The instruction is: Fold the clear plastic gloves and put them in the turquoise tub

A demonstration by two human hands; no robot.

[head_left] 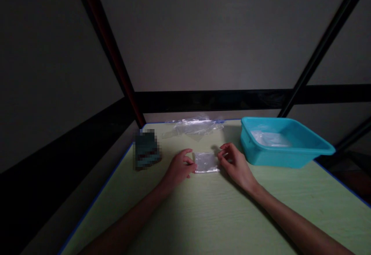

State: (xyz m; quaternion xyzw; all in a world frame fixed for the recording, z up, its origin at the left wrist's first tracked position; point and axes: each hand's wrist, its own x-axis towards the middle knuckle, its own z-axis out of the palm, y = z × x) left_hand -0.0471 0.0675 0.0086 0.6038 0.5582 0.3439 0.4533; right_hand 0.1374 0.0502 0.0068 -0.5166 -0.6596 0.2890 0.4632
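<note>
A small clear plastic bag (206, 162) lies flat on the pale green table (203, 216) in front of me. My left hand (179, 168) rests at the bag's left edge, thumb and fingers pinched on it. My right hand (235, 163) sits at the bag's right edge, its fingertips curled and pinching that side. Both forearms reach in from the bottom of the view.
A turquoise plastic tub (285, 143) with something pale inside stands at the right. A pile of clear plastic bags (194, 126) lies at the table's far edge. A blurred dark block (146, 149) sits at the left. Dark frame bars rise behind the table.
</note>
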